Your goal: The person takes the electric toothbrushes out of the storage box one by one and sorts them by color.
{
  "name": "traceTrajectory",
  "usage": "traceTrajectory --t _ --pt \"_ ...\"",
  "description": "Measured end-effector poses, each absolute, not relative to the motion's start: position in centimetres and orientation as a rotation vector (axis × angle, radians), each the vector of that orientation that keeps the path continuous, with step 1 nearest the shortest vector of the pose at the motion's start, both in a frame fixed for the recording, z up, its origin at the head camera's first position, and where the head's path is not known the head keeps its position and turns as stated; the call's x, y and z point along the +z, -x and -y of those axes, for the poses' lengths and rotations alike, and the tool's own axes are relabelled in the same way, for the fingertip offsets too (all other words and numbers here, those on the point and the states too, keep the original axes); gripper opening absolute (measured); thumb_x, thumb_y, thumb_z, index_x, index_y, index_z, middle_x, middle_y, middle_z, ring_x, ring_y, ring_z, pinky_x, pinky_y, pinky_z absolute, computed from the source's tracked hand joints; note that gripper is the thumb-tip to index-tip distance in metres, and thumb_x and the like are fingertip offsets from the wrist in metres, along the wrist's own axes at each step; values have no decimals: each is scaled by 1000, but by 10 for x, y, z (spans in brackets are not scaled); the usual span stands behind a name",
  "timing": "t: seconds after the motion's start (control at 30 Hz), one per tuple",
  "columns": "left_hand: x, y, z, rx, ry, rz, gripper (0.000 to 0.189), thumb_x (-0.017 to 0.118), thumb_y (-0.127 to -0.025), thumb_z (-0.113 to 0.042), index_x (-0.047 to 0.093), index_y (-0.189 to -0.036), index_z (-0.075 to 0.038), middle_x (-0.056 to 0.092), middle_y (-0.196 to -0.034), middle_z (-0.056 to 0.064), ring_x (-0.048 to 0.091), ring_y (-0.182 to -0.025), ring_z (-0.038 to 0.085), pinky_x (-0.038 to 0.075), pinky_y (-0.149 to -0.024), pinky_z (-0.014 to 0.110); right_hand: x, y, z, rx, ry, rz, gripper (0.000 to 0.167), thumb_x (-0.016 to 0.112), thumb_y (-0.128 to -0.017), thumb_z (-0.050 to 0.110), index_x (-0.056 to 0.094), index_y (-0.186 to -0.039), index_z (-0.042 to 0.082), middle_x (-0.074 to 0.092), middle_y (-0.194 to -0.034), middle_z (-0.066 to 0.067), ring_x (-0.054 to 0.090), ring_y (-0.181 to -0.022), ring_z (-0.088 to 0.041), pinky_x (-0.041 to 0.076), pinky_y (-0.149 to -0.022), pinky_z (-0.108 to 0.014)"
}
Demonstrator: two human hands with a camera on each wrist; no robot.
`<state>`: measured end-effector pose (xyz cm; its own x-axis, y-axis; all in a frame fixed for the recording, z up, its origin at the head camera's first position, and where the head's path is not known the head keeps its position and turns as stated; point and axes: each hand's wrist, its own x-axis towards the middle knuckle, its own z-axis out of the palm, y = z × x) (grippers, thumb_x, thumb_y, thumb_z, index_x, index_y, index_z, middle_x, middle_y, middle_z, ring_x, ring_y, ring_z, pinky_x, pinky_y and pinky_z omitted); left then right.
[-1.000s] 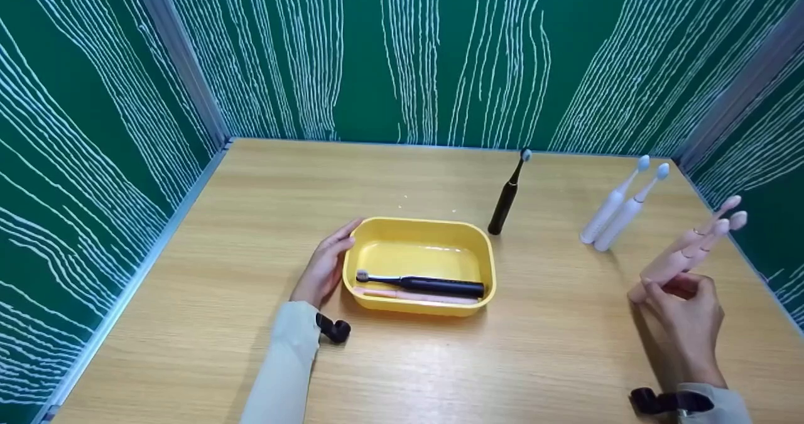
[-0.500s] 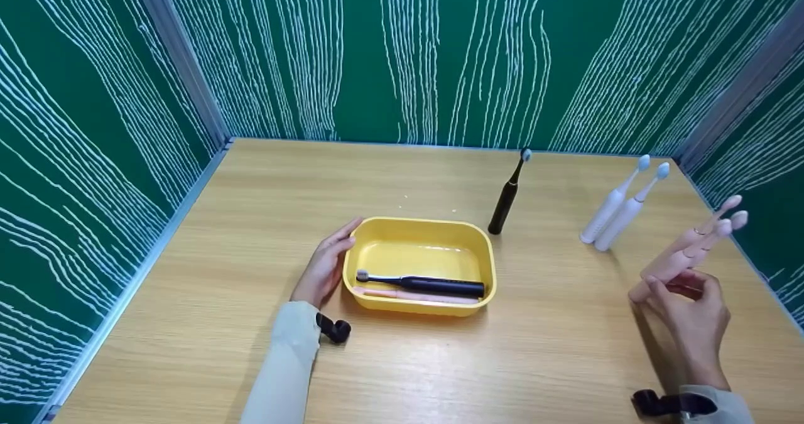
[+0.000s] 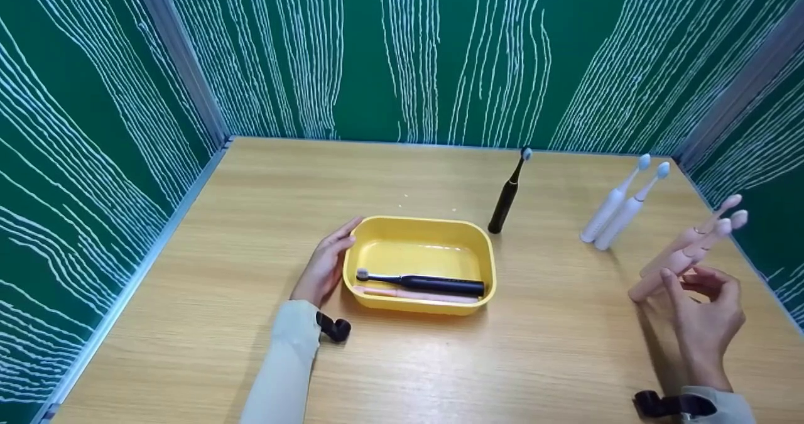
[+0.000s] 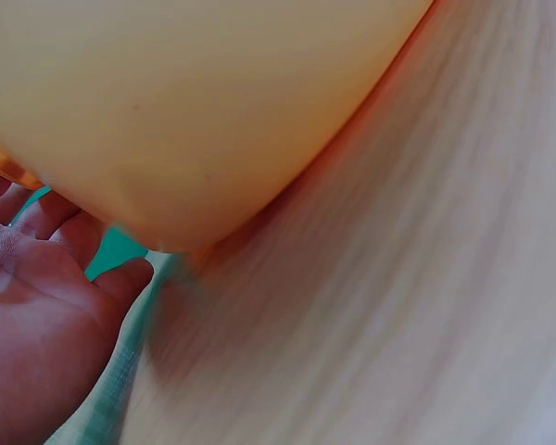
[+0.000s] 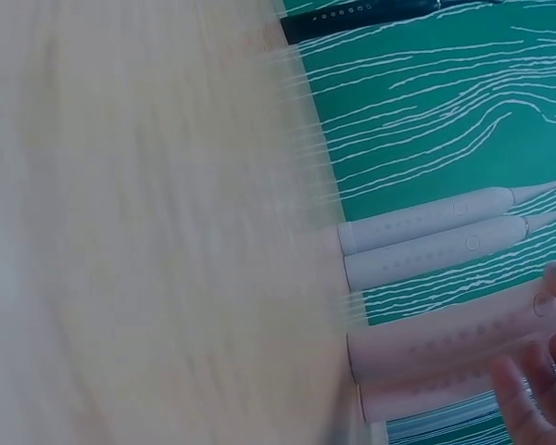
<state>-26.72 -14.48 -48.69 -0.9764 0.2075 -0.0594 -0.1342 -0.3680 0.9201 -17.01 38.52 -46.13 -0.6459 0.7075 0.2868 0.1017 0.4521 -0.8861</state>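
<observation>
My left hand [image 3: 323, 264] rests against the left end of a yellow plastic box [image 3: 419, 222], its fingers lying along the outside wall. In the left wrist view, the box's wall [image 4: 167, 111] rises beside the relaxed fingers. Inside lie a black electric toothbrush [image 3: 443, 286] and a pink toothbrush [image 3: 418, 296], side by side along the front wall. At the far right, my right hand [image 3: 710, 311] is beside several pink electric toothbrushes [image 3: 681, 262] standing upright close together. Its thumb and fingertips are spread loosely around the nearest handle [image 5: 445, 320].
Two white electric toothbrushes [image 3: 619, 213] stand upright behind the pink ones. A black electric toothbrush [image 3: 503, 207] stands upright behind the box's right corner. Green panels with white wavy lines [image 3: 364, 53] border the wooden table [image 3: 282, 179] at the back and sides.
My right hand has shifted slightly right and its thumb has moved up and back along the front pink toothbrush, fingers spreading. The toothbrushes, box and left hand stay where they were.
</observation>
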Motion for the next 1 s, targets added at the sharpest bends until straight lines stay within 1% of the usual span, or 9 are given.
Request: traceTrajectory --t 0.03,0.23,0.33,0.47,0.63,0.9,1.0 --pt "-487 267 145 2438 -90 -1627 49 42 -97 -4 38 -146 -2 28 -158 9 26 -146 22 24 -120 33 -461 170 -385 1178 657 2035 41 75 -82 29 56 -118 19 51 -91 25 51 -84 10 42 -72 1" --pt "-487 268 145 2438 -92 -1631 48 40 -98 -4 37 -146 -2 28 -158 10 26 -145 24 25 -120 35 -458 167 -380 1161 592 1986 39 72 -85 27 58 -119 15 52 -93 25 52 -87 8 43 -77 -1" --pt "-488 268 145 2441 -73 -1625 48 41 -98 -4 39 -146 -3 30 -157 9 28 -145 23 26 -120 34 -455 167 -376 1141 577 1987 37 72 -85 27 59 -117 15 52 -92 25 52 -86 8 44 -76 0" --pt "-488 268 145 2427 -104 -1627 49 40 -98 -4 35 -147 -2 26 -158 11 25 -146 24 24 -120 36 -450 168 -367 1121 540 2006 35 74 -84 24 60 -114 14 53 -92 26 52 -85 7 44 -74 1" --pt "-488 268 145 2433 -128 -1619 50 39 -98 -4 34 -148 -1 24 -159 12 23 -146 25 22 -121 37 -444 168 -352 1118 384 2033 35 74 -83 15 61 -113 4 55 -91 24 55 -85 5 46 -74 1" --pt "-490 269 145 2438 -101 -1629 49 40 -98 -3 36 -146 -1 26 -158 11 24 -146 24 23 -121 35 -430 173 -324 1160 175 2058 34 74 -80 1 60 -109 -8 58 -84 22 59 -78 8 49 -72 -2" --pt "-489 269 145 2437 -87 -1634 49 41 -97 -4 37 -146 -2 27 -158 10 24 -146 22 23 -121 34 -425 176 -312 1190 116 2044 33 74 -79 -2 60 -108 -9 60 -83 21 60 -77 7 50 -69 -2"
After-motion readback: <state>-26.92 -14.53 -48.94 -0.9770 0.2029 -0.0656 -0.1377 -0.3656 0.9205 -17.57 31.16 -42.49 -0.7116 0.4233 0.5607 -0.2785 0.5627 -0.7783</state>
